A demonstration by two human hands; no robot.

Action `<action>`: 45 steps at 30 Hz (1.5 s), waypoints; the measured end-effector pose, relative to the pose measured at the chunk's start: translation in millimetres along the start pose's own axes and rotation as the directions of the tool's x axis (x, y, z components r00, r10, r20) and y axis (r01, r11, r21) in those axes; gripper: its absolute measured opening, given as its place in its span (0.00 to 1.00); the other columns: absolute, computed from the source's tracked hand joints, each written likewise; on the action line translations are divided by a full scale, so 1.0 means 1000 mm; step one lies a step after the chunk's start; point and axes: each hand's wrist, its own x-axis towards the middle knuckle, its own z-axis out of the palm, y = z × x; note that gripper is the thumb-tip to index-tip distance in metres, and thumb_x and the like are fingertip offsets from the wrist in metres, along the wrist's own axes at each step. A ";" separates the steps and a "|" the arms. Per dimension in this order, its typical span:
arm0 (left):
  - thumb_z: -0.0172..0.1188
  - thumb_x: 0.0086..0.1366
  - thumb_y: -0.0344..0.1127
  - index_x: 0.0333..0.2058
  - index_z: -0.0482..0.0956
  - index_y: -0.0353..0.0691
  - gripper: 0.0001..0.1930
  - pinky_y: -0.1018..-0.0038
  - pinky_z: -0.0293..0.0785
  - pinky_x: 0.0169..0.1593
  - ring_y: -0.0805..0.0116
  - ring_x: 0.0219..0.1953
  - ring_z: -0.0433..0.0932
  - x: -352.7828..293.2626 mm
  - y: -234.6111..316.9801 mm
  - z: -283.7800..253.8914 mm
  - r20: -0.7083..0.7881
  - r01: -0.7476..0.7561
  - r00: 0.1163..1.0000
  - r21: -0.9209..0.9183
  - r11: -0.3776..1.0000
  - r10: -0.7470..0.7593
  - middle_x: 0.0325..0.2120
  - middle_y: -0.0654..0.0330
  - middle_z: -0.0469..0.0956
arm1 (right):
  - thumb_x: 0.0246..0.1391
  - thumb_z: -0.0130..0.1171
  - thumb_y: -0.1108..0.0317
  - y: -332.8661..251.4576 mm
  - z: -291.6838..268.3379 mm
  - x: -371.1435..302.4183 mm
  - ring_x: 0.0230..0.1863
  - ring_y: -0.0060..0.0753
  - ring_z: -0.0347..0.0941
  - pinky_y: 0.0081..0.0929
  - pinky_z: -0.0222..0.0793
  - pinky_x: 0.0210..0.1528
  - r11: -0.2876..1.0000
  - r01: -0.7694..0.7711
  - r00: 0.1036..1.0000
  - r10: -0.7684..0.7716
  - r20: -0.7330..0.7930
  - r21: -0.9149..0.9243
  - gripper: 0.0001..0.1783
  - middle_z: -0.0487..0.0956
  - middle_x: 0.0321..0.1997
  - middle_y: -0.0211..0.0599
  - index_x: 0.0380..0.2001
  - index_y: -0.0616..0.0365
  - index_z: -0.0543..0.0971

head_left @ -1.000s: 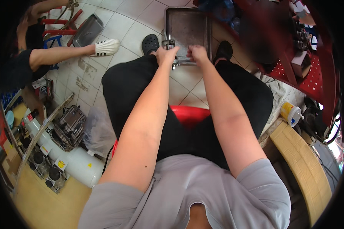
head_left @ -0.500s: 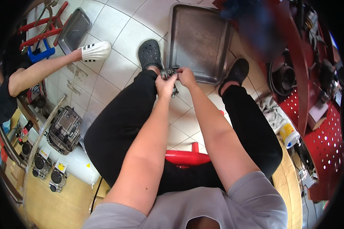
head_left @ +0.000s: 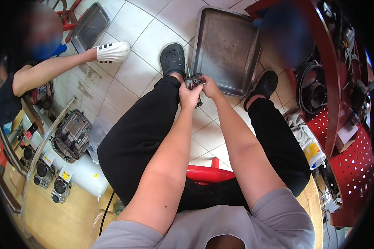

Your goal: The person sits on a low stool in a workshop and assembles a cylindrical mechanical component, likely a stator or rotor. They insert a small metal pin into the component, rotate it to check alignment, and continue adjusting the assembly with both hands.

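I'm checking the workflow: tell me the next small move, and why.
Probably shift the metal part rightward over the tray: the left hand grips it, the right hand touches it, by the tray's near left corner, so drops might miss.

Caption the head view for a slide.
Left hand holding a metal part, right hand at it, near a shallow tray.

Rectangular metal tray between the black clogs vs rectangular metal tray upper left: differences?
Rectangular brownish metal tray looks larger; rectangular grey metal tray looks smaller. The larger tray lies between black clogs; the smaller tray near a white shoe. The larger tray's base looks browner than the smaller tray's. Both have raised rims.
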 end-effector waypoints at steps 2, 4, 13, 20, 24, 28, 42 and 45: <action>0.71 0.48 0.35 0.27 0.75 0.37 0.14 0.76 0.69 0.25 0.78 0.21 0.73 0.000 0.000 0.000 0.016 -0.038 0.999 -0.032 0.999 0.038 0.21 0.65 0.77 | 0.45 0.58 0.71 0.018 -0.003 0.005 0.45 0.49 0.77 0.35 0.70 0.47 0.982 -0.049 0.997 0.037 0.066 0.183 0.19 0.79 0.46 0.51 0.44 0.60 0.78; 0.71 0.48 0.34 0.28 0.75 0.36 0.13 0.77 0.69 0.24 0.77 0.21 0.73 -0.003 -0.001 0.002 0.025 -0.053 0.998 -0.019 0.998 0.054 0.21 0.64 0.77 | 0.44 0.56 0.73 0.005 -0.019 -0.005 0.45 0.50 0.77 0.36 0.70 0.48 0.996 -0.062 0.997 0.064 0.036 -0.056 0.19 0.79 0.44 0.51 0.43 0.61 0.78; 0.68 0.54 0.35 0.31 0.76 0.40 0.11 0.76 0.72 0.27 0.71 0.24 0.78 -0.072 0.167 0.034 0.384 -0.034 0.874 -0.565 0.824 0.299 0.25 0.63 0.78 | 0.49 0.46 0.67 -0.215 -0.157 -0.120 0.49 0.50 0.76 0.39 0.68 0.52 0.982 -0.016 0.930 -0.054 -0.365 -0.186 0.18 0.79 0.41 0.56 0.38 0.61 0.81; 0.64 0.57 0.43 0.35 0.73 0.46 0.13 0.67 0.78 0.34 0.67 0.33 0.78 -0.173 0.277 -0.033 0.469 0.261 0.777 -0.847 0.464 0.420 0.30 0.63 0.77 | 0.56 0.44 0.58 -0.315 -0.142 -0.322 0.24 0.36 0.76 0.32 0.71 0.31 0.881 0.384 0.862 -0.450 -0.234 -0.278 0.21 0.77 0.25 0.46 0.33 0.68 0.79; 0.60 0.61 0.45 0.35 0.71 0.42 0.13 0.68 0.76 0.35 0.68 0.33 0.76 -0.229 0.271 -0.068 0.561 0.353 0.704 -0.808 0.471 0.435 0.30 0.61 0.76 | 0.63 0.45 0.48 -0.309 -0.091 -0.387 0.20 0.24 0.70 0.26 0.66 0.26 0.866 0.477 0.798 -0.499 -0.337 -0.152 0.27 0.74 0.20 0.34 0.31 0.66 0.76; 0.58 0.63 0.44 0.37 0.71 0.43 0.12 0.68 0.75 0.39 0.65 0.35 0.76 -0.263 0.248 -0.076 0.472 0.295 0.751 -0.866 0.404 0.462 0.32 0.60 0.76 | 0.65 0.44 0.54 -0.299 -0.065 -0.410 0.24 0.43 0.75 0.37 0.68 0.28 0.760 0.455 0.586 -0.648 -0.487 -0.464 0.22 0.76 0.20 0.45 0.27 0.63 0.73; 0.50 0.60 0.51 0.57 0.60 0.28 0.34 0.66 0.70 0.50 0.56 0.46 0.75 -0.224 0.171 -0.091 0.774 0.145 0.626 -0.240 0.960 0.099 0.48 0.48 0.72 | 0.56 0.53 0.67 -0.246 -0.076 -0.381 0.30 0.47 0.78 0.38 0.73 0.30 0.295 0.174 0.532 -0.831 -0.163 -0.940 0.08 0.78 0.30 0.48 0.32 0.61 0.69; 0.52 0.57 0.36 0.57 0.65 0.34 0.28 0.67 0.74 0.45 0.58 0.44 0.78 -0.210 0.163 -0.100 0.566 -0.593 0.715 0.179 0.785 0.412 0.47 0.48 0.75 | 0.55 0.54 0.67 -0.243 -0.080 -0.380 0.31 0.48 0.78 0.40 0.73 0.31 0.313 0.171 0.553 -0.816 -0.172 -0.934 0.08 0.78 0.29 0.47 0.31 0.61 0.70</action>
